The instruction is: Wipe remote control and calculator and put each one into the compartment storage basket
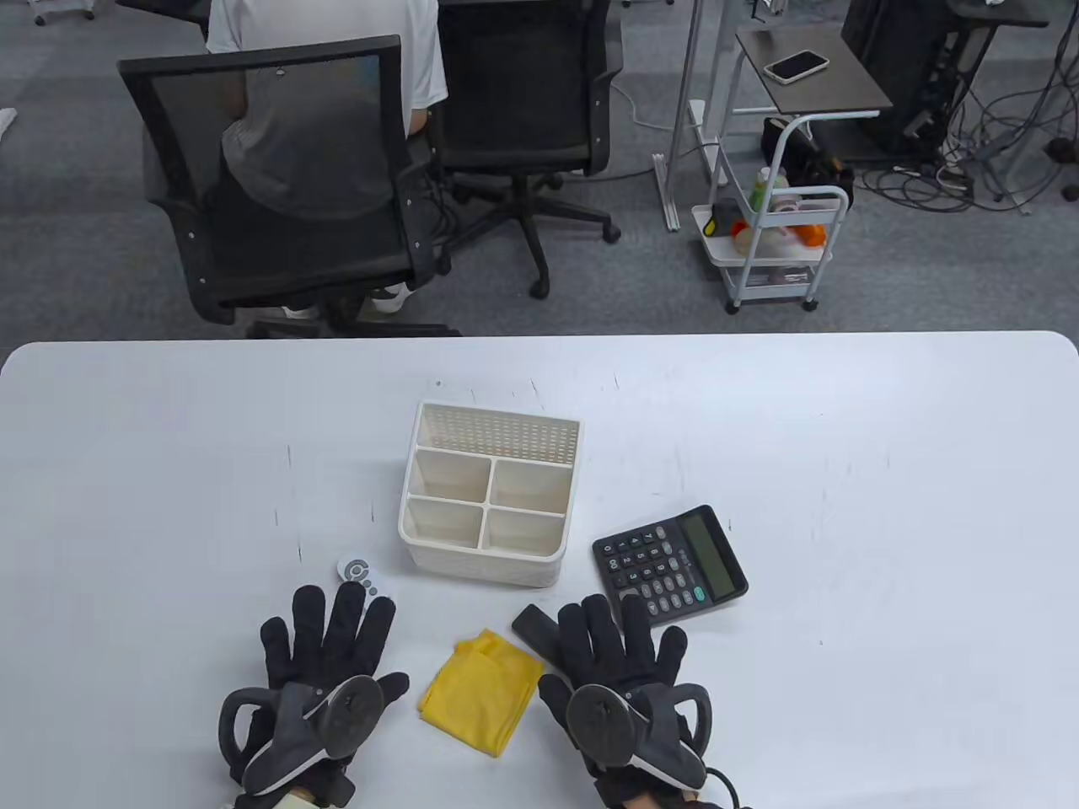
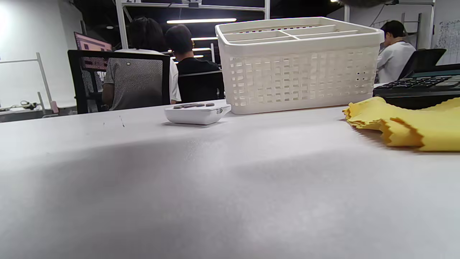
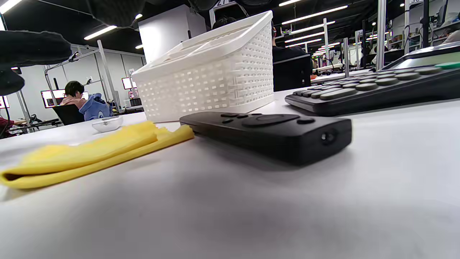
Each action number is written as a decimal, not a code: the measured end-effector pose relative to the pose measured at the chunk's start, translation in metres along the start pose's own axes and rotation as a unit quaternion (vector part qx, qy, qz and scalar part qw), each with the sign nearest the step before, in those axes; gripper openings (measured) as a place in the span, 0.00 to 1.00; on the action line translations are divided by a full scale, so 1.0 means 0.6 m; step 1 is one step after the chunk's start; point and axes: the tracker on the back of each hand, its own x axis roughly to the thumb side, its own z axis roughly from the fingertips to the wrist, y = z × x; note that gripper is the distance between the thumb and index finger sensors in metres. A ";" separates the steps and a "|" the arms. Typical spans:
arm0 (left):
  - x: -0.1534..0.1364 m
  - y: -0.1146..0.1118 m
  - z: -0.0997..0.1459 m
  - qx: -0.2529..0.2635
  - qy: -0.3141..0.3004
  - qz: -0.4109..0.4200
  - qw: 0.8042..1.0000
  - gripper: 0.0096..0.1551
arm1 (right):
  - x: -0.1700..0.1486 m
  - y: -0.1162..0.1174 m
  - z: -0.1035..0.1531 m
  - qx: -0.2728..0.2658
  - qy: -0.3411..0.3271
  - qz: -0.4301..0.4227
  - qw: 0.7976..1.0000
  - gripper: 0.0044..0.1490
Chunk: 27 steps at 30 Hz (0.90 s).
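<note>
A white compartment basket [image 1: 489,497] [image 2: 298,64] [image 3: 208,72] stands mid-table with nothing in its compartments. To its right lies a black calculator [image 1: 670,566] [image 3: 377,86] [image 2: 420,86]. A black remote control [image 1: 533,628] [image 3: 273,133] lies partly under my right hand [image 1: 620,653], whose fingers are spread flat above it. A small white remote [image 1: 361,575] [image 2: 197,112] [image 3: 107,123] pokes out beyond my left hand [image 1: 324,645], which lies flat with straight fingers. A folded yellow cloth [image 1: 482,691] [image 2: 402,124] [image 3: 97,153] sits between the hands.
Beyond the table's far edge [image 1: 539,339] stand office chairs [image 1: 278,177] with a seated person, and a white trolley [image 1: 775,244] at the right.
</note>
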 end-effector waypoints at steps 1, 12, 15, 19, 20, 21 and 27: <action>0.000 0.000 0.000 -0.001 0.000 -0.001 1.000 0.45 | 0.000 0.000 0.000 0.001 0.001 -0.002 1.000 0.49; 0.002 0.001 0.000 -0.008 -0.003 0.001 1.000 0.45 | 0.001 0.001 -0.001 0.004 0.000 -0.005 1.000 0.49; 0.002 0.000 0.000 -0.009 -0.003 0.001 1.000 0.45 | 0.001 0.001 -0.001 0.005 -0.001 -0.005 1.000 0.49; 0.001 0.000 0.000 -0.011 0.001 0.002 1.000 0.45 | 0.002 0.002 -0.002 0.007 -0.005 -0.008 1.000 0.49; 0.001 0.000 0.000 -0.011 0.001 0.002 1.000 0.45 | 0.003 0.003 -0.002 0.009 -0.006 -0.009 1.000 0.49; 0.000 0.000 0.000 -0.012 0.001 0.002 1.000 0.45 | 0.004 0.002 -0.002 0.008 -0.010 -0.013 1.000 0.49; 0.001 0.000 -0.001 -0.012 -0.001 0.002 1.000 0.45 | 0.013 0.004 -0.004 0.018 -0.030 -0.030 0.999 0.48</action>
